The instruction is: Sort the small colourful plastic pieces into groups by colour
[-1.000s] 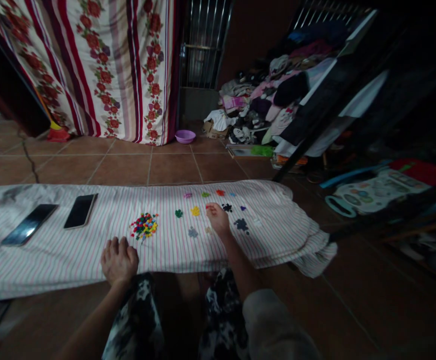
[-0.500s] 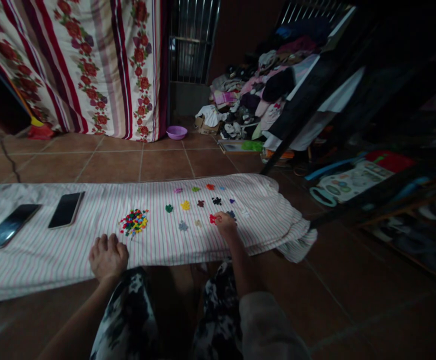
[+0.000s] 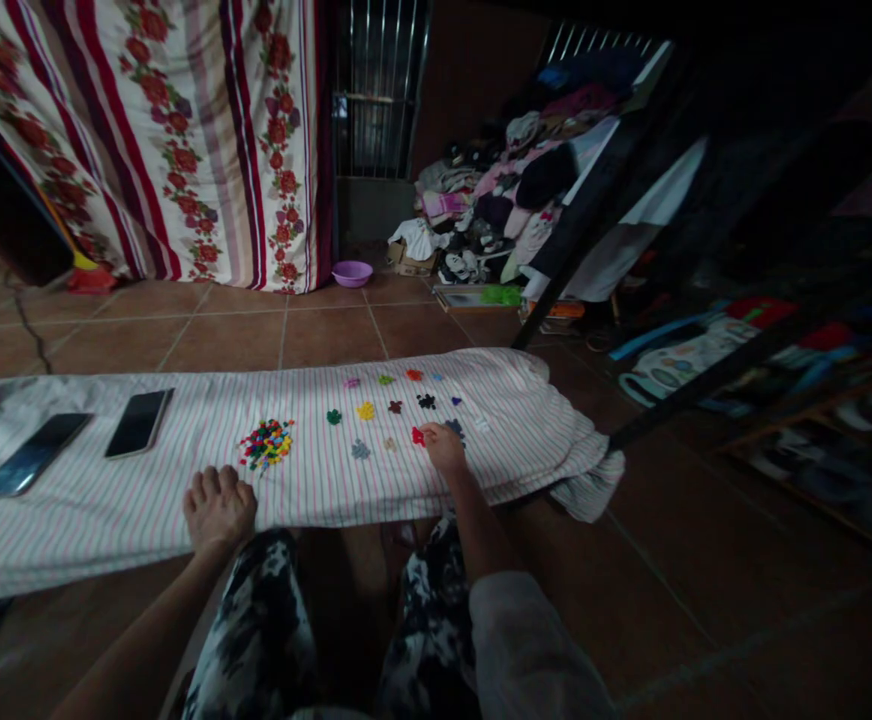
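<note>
Touching red pieces [image 3: 417, 437], right hand [image 3: 446, 446] shifted nearer, brown pieces [image 3: 395, 407] uncovered

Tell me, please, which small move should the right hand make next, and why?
Probably loosen the right hand and lift it straight up from the red pieces. It is right at that small group, with the beige pieces and dark grey pieces close by, so a sideways sweep might scatter them. Whether it pinches a piece is too small to tell.
</note>
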Demonstrator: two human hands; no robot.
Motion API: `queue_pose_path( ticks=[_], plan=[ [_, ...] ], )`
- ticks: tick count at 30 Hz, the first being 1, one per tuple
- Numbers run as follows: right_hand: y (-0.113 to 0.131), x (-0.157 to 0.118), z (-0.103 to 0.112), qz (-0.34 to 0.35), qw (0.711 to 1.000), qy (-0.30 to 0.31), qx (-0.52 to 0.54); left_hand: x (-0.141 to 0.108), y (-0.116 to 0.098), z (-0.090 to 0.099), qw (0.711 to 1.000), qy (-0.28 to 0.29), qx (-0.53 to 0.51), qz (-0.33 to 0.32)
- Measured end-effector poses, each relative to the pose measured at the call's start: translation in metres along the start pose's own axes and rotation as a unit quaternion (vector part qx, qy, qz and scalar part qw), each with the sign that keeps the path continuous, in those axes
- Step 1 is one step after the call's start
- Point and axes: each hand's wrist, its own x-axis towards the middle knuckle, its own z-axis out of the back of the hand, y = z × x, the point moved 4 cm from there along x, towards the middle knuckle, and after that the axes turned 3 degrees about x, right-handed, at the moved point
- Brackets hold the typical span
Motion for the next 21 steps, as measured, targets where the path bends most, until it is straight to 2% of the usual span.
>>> queue_pose_path(
  ticks=[4, 9, 14, 21],
  plan=[
    [-0.002, -0.002, 0.004, -0.005, 1.0, -0.008, 0.0, -0.001, 0.002, -0.006, 1.0, 0.003, 0.004, -0.009],
    [0.004, -0.008, 0.01, 0.01, 1.0, -0.024, 0.003, -0.001, 0.009, -0.023, 0.999, 0.04, 0.023, -0.019],
    [0.029, -0.015, 0.009, 0.076, 0.997, -0.008, 0.023, -0.004, 0.015, -0.032, 0.993, 0.07, 0.077, -0.051],
    [0.071, -0.039, -0.013, 0.174, 0.98, 0.067, 0.068, -0.008, 0.01, -0.024, 0.981, 0.122, 0.123, -0.089]
  ],
)
